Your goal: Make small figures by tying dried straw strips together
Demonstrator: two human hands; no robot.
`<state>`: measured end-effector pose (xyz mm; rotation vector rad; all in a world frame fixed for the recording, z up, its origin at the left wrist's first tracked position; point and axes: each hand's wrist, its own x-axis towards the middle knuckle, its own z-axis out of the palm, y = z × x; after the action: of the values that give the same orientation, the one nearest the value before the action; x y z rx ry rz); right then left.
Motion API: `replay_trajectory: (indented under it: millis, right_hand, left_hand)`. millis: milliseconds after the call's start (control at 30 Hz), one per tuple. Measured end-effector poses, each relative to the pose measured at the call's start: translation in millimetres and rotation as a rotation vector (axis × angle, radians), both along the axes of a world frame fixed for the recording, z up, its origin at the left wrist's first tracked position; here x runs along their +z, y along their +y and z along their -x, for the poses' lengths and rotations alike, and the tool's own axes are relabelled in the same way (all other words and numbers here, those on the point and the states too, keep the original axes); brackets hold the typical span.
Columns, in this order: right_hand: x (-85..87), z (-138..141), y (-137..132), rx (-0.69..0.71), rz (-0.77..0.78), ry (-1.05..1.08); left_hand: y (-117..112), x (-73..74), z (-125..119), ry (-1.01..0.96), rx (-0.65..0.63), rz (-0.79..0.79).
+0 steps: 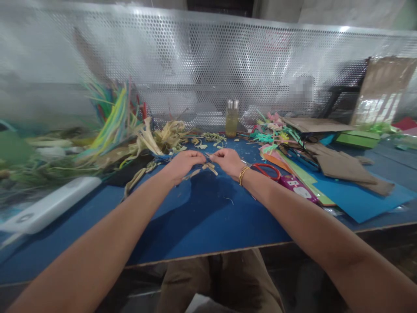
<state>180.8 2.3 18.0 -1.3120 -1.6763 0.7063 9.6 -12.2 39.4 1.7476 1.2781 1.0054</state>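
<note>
My left hand (186, 164) and my right hand (230, 161) meet fingertip to fingertip above the blue tabletop (208, 217). Both are closed in a pinch, and whatever sits between the fingers is too small to make out. Just under the fingertips lie pale, dried husk-like strips (212, 168). Beyond my left hand spreads a bunch of dry, straw-coloured husks (171, 135). Scissors with red handles (269, 170) lie close to my right wrist, which wears a gold bracelet (243, 174).
A bottle of yellowish liquid (231, 119) stands by the perforated metal screen (169, 56). Colourful stems (110, 121) and a white power strip (52, 204) are at left. At right are a purple packet (298, 189), blue paper (361, 195) and cardboard pieces (345, 167).
</note>
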Motion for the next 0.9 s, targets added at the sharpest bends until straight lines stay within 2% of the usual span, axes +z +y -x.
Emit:
replay_trajectory:
  millis: [133, 367, 500, 567, 667, 767, 900]
  right_hand:
    - [0.9, -2, 0, -0.008, -0.018, -0.042]
    - [0.9, -4, 0, -0.015, -0.108, -0.120]
    - [0.1, -5, 1, -0.036, -0.141, -0.127]
    - [-0.2, -5, 2, -0.033, -0.151, -0.132]
    - [0.7, -5, 1, -0.031, -0.183, -0.162]
    - [3.6, -6, -2, -0.037, -0.306, -0.260]
    - [7.9, -7, -5, -0.038, -0.476, -0.454]
  left_hand:
    - [-5, 4.2, -1, -0.150, -0.009, 0.204]
    - [-4, 11.6, 6, -0.160, 0.040, 0.374]
    - [-2, 6.3, 4, -0.302, -0.048, 0.550]
    - [-3, 2.1, -2, -0.415, -0.049, 0.556]
    - [-3, -4.6, -11, -0.486, 0.014, 0.479]
    - [-2, -10.1, -16, -0.503, 0.066, 0.399]
    - [1, -13.9, -17, -0.566, 0.094, 0.368]
